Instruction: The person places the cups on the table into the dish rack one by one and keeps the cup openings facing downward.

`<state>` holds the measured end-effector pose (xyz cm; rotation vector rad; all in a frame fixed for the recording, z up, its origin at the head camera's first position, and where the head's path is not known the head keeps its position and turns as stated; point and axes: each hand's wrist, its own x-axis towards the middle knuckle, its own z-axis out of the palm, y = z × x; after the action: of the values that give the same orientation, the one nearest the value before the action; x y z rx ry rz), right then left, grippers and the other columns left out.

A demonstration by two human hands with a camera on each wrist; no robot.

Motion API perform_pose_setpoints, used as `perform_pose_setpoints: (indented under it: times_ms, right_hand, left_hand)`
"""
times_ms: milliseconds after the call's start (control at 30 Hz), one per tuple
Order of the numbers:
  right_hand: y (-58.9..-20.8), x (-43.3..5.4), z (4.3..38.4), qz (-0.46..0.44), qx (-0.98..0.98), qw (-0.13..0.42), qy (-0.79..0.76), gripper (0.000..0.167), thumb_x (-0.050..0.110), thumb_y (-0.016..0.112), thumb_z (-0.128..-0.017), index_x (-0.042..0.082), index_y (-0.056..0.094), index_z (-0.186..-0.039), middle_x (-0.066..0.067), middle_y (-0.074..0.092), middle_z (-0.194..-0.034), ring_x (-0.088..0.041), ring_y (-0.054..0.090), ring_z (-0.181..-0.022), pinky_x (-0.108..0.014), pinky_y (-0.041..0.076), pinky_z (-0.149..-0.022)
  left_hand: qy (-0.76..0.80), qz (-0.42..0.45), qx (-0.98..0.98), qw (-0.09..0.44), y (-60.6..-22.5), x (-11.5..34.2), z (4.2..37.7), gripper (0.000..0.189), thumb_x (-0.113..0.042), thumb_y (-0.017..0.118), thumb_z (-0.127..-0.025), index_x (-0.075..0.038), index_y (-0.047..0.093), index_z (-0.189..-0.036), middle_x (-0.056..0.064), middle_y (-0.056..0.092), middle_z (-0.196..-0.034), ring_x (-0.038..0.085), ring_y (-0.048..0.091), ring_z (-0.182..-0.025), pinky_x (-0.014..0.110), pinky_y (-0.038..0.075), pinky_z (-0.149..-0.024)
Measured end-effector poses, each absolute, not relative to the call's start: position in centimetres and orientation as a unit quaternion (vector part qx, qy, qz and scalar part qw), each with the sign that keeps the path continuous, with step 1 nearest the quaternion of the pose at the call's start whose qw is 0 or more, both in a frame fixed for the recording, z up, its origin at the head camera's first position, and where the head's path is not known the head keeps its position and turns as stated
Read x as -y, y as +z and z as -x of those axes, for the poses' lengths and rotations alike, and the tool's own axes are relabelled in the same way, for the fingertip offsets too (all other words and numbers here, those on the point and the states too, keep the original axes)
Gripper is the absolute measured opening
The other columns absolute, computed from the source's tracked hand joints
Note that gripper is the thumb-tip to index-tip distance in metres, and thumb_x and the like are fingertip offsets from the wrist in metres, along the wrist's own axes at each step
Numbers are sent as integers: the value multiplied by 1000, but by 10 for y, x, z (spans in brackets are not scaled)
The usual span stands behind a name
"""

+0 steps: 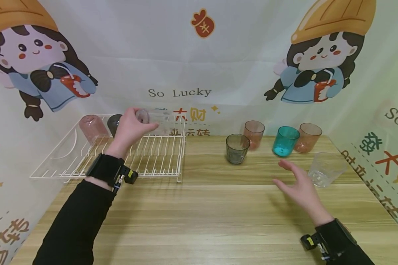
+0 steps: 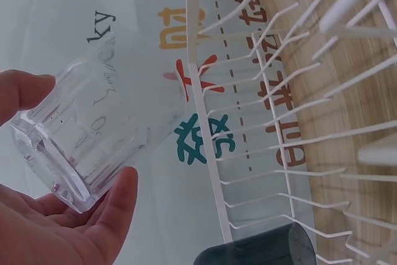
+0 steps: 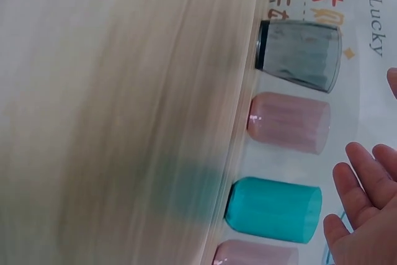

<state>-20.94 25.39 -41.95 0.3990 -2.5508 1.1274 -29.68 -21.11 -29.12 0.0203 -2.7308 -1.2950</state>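
Observation:
My left hand (image 1: 132,127) grips a clear glass (image 2: 93,122) near its thick base, thumb on one side and fingers on the other. Tilted with its mouth away from the palm, the glass is over the back of the white wire rack (image 1: 182,154). A dark grey glass (image 2: 260,246) and a pink glass (image 1: 92,127) lean upside down at the rack's left. Over the table at right, my right hand (image 1: 300,186) holds nothing, its fingers spread. Closest to it are a teal glass (image 1: 285,141) and another clear glass (image 1: 326,171), both upright.
A smoky grey glass (image 1: 237,149) stands upright right of the rack, with a pink glass (image 1: 254,130) just behind it. Another pink glass (image 1: 308,138) is beside the teal one. A printed curtain (image 1: 238,73) hangs behind the wooden table (image 1: 199,221) and along its sides.

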Motion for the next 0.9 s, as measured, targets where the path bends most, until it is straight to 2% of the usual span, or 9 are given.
perform_pose_setpoints:
  times_ms: [133, 333, 900]
  right_hand:
    - [-421, -259, 210, -137, 895, 165, 392, 58, 4, 76, -85, -10, 50, -135, -32, 57, -133, -48, 51, -123, -66, 36, -106]
    - [-424, -268, 208, -129, 894, 172, 394, 60, 4, 77, -84, -11, 49, -135, -33, 56, -132, -49, 50, -123, -67, 35, -105]
    - [-424, -283, 205, -132, 903, 175, 370, 60, 3, 77, -84, -13, 49, -135, -35, 57, -131, -51, 51, -121, -68, 38, -102]
  left_hand:
    - [-405, -22, 912, 60, -290, 215, 302, 88, -31, 71, -89, 2, 23, -154, 23, 45, -132, 39, 43, -129, 53, 34, -116]
    - [-382, -26, 922, 61, -292, 222, 311, 89, -33, 70, -88, 5, 23, -154, 29, 37, -151, 46, 39, -137, 58, 37, -112]
    - [-358, -57, 931, 45, -304, 228, 328, 89, -31, 69, -89, 3, 21, -156, 30, 33, -155, 48, 37, -138, 59, 37, -112]
